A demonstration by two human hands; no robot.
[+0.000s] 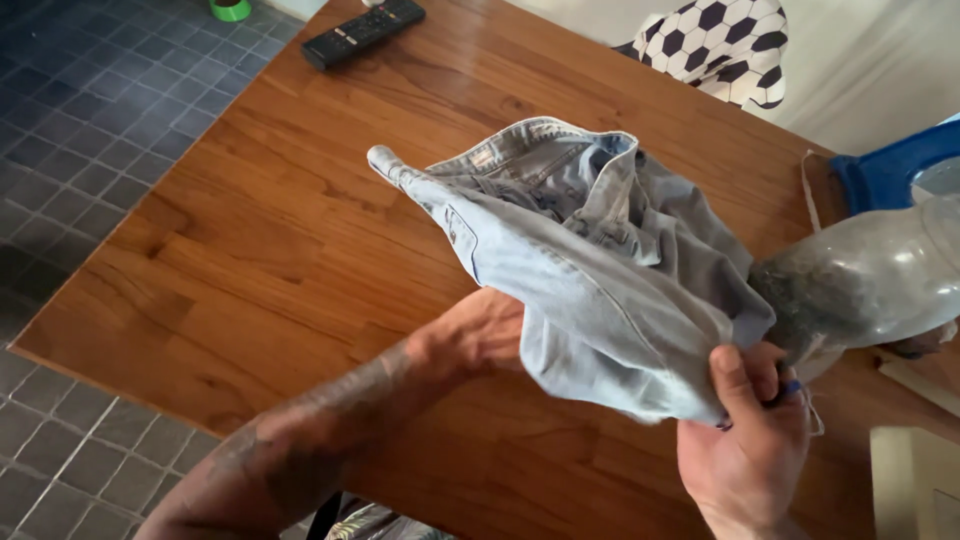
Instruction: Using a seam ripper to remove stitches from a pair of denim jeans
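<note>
While the pale denim garment (pixel 590 270) hangs bunched above the table (pixel 250 260), the right hand (pixel 745 440) has its grip pinched on a lower edge; the left hand (pixel 475 335) disappears beneath the folds, its grip hidden. Soft, floppy, moderately heavy cloth; the waistband looks the firmest hold.

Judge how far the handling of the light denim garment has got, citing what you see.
Done: no neat fold shows; the denim garment is bunched above the wooden table. In hand: left hand under it, right hand pinching its lower edge. Left: flattening and laying down.
</note>
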